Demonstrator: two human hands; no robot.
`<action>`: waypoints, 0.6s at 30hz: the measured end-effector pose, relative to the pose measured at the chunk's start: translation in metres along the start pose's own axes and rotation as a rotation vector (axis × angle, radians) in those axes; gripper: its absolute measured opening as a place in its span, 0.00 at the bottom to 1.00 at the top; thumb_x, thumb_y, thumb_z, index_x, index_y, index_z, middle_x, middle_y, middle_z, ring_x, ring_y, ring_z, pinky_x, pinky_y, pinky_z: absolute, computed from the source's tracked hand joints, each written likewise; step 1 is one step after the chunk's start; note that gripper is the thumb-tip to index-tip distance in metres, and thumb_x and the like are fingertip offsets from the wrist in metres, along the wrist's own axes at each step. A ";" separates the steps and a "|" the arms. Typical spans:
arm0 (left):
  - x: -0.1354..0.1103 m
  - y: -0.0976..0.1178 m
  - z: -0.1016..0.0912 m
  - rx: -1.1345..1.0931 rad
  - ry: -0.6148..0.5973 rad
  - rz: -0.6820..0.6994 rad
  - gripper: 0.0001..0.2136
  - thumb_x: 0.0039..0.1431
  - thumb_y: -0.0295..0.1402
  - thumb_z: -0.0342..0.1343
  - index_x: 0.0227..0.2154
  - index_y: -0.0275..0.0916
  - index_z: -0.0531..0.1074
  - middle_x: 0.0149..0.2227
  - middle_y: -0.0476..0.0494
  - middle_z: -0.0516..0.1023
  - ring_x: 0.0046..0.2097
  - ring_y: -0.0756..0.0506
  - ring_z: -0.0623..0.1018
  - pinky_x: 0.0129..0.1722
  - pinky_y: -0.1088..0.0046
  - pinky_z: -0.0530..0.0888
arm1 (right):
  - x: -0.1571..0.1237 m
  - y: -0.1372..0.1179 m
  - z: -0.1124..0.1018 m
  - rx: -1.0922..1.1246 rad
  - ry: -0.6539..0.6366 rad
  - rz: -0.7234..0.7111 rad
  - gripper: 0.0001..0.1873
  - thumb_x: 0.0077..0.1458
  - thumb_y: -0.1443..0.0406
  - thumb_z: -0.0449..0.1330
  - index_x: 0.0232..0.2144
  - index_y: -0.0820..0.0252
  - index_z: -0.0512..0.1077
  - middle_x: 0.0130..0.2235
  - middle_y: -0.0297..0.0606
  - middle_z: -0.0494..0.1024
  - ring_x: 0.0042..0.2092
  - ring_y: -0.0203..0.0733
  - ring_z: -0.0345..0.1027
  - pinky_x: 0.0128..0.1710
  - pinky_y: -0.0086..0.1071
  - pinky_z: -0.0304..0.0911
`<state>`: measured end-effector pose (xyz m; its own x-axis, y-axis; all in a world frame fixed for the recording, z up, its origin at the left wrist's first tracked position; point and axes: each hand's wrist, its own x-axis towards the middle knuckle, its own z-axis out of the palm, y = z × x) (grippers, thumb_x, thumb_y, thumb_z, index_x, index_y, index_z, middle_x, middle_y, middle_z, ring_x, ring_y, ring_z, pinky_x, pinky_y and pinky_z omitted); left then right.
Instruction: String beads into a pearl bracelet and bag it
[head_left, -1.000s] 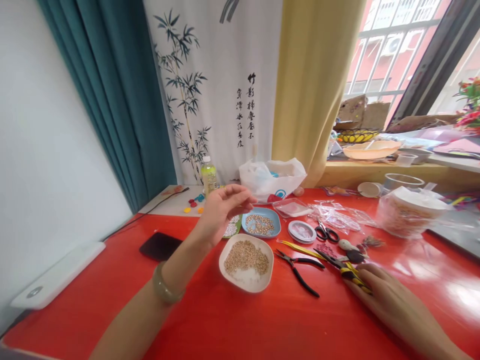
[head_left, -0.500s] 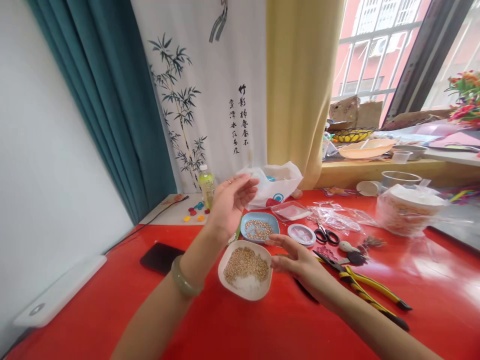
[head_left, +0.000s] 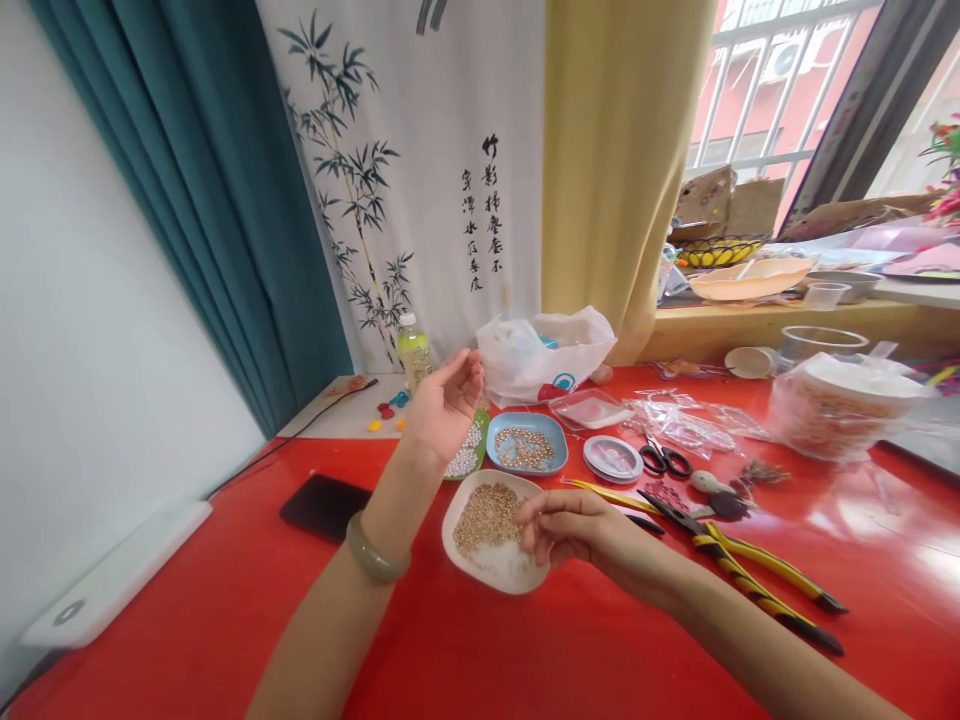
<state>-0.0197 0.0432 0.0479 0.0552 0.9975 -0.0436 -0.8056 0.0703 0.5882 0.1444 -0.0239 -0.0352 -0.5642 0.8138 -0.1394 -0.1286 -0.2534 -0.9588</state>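
Observation:
My left hand (head_left: 444,405) is raised, palm turned inward, above the green dish (head_left: 469,455) of white beads. Its fingertips are drawn together in a pinch; whatever is between them is too small to make out. A pale green bangle (head_left: 375,550) circles that wrist. My right hand (head_left: 562,525) hangs over the right side of a white dish (head_left: 499,578) with many small gold beads (head_left: 487,515). The fingers there are bent and close together at the tips, and what they hold cannot be made out. Behind sits a blue dish (head_left: 527,470) with larger gold beads.
Right of the dishes lie a spool (head_left: 613,458), black scissors (head_left: 666,460), yellow tweezers (head_left: 611,493) and yellow-black pliers (head_left: 750,570). A phone (head_left: 324,505) is at the left. A white plastic bag (head_left: 544,355), a bottle (head_left: 414,350) and a bagged tub (head_left: 844,410) stand farther back.
My right hand has moved left and inward, from beside the white dish's right edge to over it. My left hand has shifted slightly left, uncovering more of the green dish. The view has tilted down.

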 end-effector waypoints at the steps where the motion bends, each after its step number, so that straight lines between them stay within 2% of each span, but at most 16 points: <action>1: 0.002 0.002 -0.004 -0.018 0.007 0.003 0.05 0.52 0.20 0.51 0.24 0.28 0.70 0.22 0.46 0.74 0.24 0.56 0.73 0.26 0.87 0.72 | -0.001 0.001 -0.001 0.034 -0.002 0.001 0.08 0.46 0.67 0.56 0.30 0.65 0.73 0.29 0.37 0.76 0.28 0.32 0.68 0.31 0.28 0.62; 6: 0.012 0.012 -0.017 -0.078 0.038 0.030 0.06 0.53 0.20 0.49 0.24 0.27 0.70 0.22 0.45 0.74 0.24 0.55 0.73 0.26 0.86 0.72 | -0.003 0.003 -0.002 0.081 0.042 -0.032 0.09 0.44 0.69 0.56 0.30 0.66 0.75 0.28 0.39 0.76 0.27 0.32 0.68 0.30 0.27 0.63; 12: 0.020 0.033 -0.027 -0.106 0.123 0.120 0.09 0.55 0.19 0.46 0.24 0.28 0.69 0.21 0.45 0.73 0.24 0.56 0.72 0.26 0.87 0.72 | -0.004 0.004 0.000 0.049 0.124 -0.126 0.08 0.45 0.67 0.58 0.29 0.62 0.76 0.23 0.33 0.72 0.24 0.29 0.64 0.26 0.25 0.60; 18: 0.024 0.035 -0.032 -0.050 0.154 0.168 0.09 0.54 0.18 0.47 0.21 0.29 0.69 0.21 0.45 0.72 0.23 0.57 0.72 0.26 0.87 0.71 | -0.004 0.006 -0.001 -0.046 0.176 -0.177 0.09 0.48 0.65 0.56 0.32 0.62 0.74 0.21 0.31 0.70 0.23 0.31 0.61 0.25 0.27 0.57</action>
<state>-0.0658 0.0699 0.0417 -0.1697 0.9828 -0.0734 -0.8244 -0.1008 0.5570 0.1462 -0.0281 -0.0407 -0.3847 0.9230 -0.0056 -0.1733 -0.0782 -0.9818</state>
